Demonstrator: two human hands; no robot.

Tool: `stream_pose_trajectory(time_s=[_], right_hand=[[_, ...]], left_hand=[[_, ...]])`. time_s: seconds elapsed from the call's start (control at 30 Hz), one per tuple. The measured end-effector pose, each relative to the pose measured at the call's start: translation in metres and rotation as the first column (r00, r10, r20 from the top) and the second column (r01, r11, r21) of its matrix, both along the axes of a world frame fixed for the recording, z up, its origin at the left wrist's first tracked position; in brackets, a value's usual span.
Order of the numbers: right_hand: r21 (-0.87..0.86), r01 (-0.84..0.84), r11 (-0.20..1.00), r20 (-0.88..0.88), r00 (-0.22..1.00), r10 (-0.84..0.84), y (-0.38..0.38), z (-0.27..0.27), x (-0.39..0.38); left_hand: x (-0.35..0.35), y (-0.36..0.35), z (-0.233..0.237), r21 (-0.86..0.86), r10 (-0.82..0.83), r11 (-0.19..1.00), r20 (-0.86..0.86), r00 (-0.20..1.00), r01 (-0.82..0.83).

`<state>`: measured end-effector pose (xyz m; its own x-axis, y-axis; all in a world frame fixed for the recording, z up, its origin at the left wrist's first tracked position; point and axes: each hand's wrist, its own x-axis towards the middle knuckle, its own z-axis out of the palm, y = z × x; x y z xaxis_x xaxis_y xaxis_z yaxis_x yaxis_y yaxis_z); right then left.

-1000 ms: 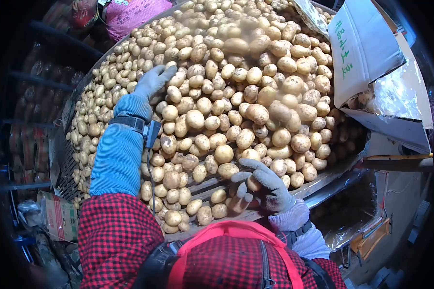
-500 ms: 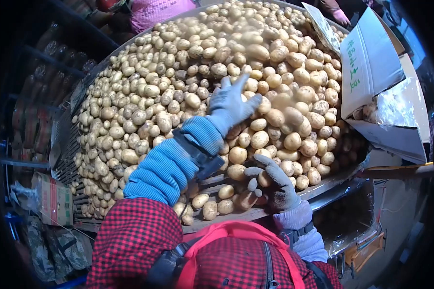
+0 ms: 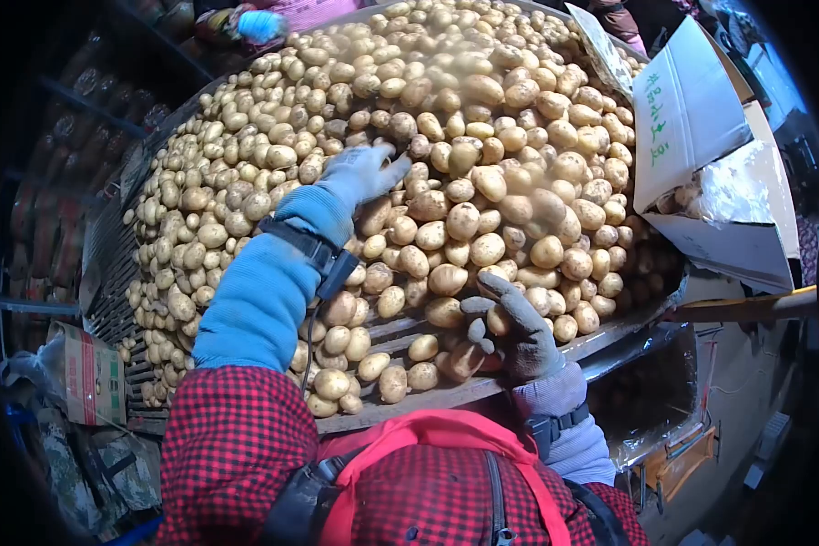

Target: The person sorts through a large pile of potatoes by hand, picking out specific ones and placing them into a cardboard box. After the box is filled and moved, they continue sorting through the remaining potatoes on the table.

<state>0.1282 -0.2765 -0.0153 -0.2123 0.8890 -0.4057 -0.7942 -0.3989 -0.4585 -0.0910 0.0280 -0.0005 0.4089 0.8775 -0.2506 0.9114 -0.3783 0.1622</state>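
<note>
Potatoes lie in a large heap on a slatted sorting table. My left hand, in a light grey-blue glove, rests on the heap left of centre. Its thumb and forefinger are apart, with no potato visible between them; the other fingertips are partly hidden. Near the front edge, my right hand, in a grey glove, is curled around a potato. Another potato lies right by its fingers.
An open white carton with plastic lining stands at the right edge. Slats show at the front. A printed box is at lower left. Across the heap are another person's blue-gloved hand and pink clothing.
My left hand has moved left across the heap, and its outstretched fingers have curled in. Several potatoes have shifted toward the front slats. My right hand stays around its potato.
</note>
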Motion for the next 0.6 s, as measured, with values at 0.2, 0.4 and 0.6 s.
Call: stream_pose_trajectory(time_s=[0.2, 0.4, 0.6], right_hand=[[0.018, 0.035, 0.999, -0.033, 0.999, -0.034, 0.0, -0.006, -0.002], [0.138, -0.037, 0.99, -0.041, 0.998, 0.044, 0.0, -0.028, 0.005], [0.139, -0.08, 0.987, -0.045, 0.995, 0.087, -0.002, -0.036, 0.007]], left_hand=[[0.029, -0.039, -0.012, 0.053, -0.068, 0.997, 0.09, 0.994, 0.064], [0.056, -0.112, -0.007, 0.086, 0.029, 0.995, 0.211, 0.977, -0.048], [0.117, -0.127, 0.012, 0.0, -0.068, 0.996, 0.599, 0.798, 0.085]])
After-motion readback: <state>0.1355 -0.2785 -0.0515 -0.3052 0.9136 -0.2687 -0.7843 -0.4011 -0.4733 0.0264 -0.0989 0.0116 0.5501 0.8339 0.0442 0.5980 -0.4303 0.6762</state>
